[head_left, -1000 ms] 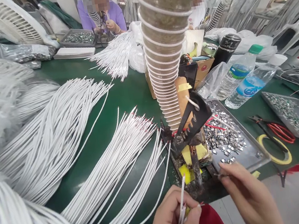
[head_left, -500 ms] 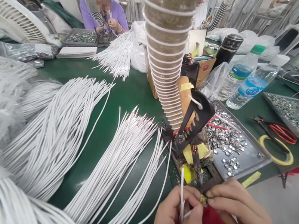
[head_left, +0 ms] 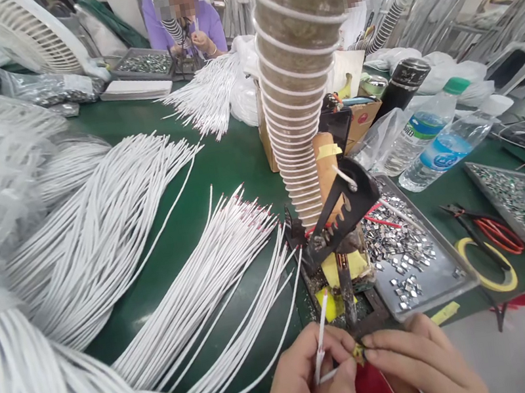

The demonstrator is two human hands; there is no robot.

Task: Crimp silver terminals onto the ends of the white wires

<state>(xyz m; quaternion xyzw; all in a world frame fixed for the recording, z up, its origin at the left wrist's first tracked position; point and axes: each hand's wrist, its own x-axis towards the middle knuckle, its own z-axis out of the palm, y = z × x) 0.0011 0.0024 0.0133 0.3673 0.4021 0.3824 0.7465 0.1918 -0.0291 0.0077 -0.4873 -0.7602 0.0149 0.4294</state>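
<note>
My left hand (head_left: 313, 374) is closed around a white cable (head_left: 321, 336), whose pinkish tip points upward past the fingers. Thumb and fingertips of my right hand (head_left: 418, 358) pinch a small yellowish piece (head_left: 358, 353) that touches the left fingertips too; its kind is too small to make out. Just beyond the hands stands a soldering iron on a dark metal stand (head_left: 345, 296), beside a yellow sponge (head_left: 329, 304). To the left lies a bundle of white cables (head_left: 204, 265) with reddish tips.
A ribbed extraction hose (head_left: 297, 84) hangs over the stand. On the right are a tray of small metal parts (head_left: 437, 275), a tape roll (head_left: 472, 276), pliers (head_left: 498, 235) and water bottles (head_left: 449, 150). More white cables (head_left: 99, 235) cover the left. Across the table sits a person in purple (head_left: 210, 25).
Very little differs. My right hand has shifted slightly right, and the yellowish piece between the fingertips shows a bit more. The whole view has moved a touch.
</note>
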